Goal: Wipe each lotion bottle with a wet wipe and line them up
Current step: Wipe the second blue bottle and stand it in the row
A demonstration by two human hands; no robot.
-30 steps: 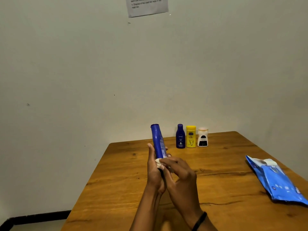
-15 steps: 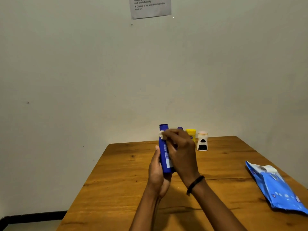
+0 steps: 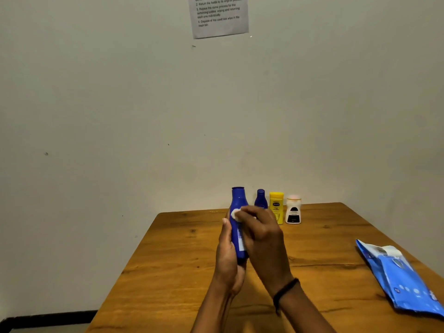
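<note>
You are mid-wipe on the tall blue bottle [image 3: 237,205], upright in your left hand [image 3: 227,255], whose fingers wrap its lower half. Your right hand [image 3: 262,234] pinches the wet wipe [image 3: 235,214] against its shoulder. The next move is probably to stand it beyond your hands, beside the small blue bottle [image 3: 261,199].

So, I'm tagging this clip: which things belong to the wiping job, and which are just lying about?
Job: tall blue bottle, left hand, wet wipe, right hand, small blue bottle, yellow bottle, white bottle, blue wipes pack.
Just there: wall notice, wooden table.
</note>
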